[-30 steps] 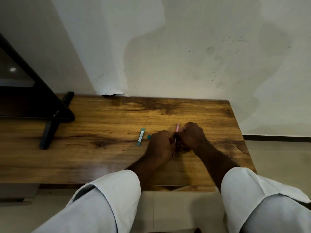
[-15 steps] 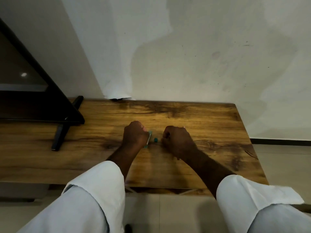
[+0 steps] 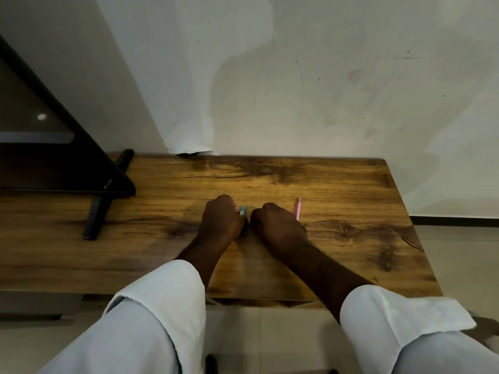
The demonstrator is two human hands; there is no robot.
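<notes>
Wooden table [image 3: 324,182] runs along the pale wall, with a black stand [image 3: 102,211] on its far left. At mid-table the two hands sit just beside each other, both fisted. The left hand [image 3: 221,221] curls round a small teal stick [image 3: 242,211], whose end shows between the hands. The right hand [image 3: 279,225] grips a pink pen [image 3: 297,210], which pokes out on its far right.
</notes>
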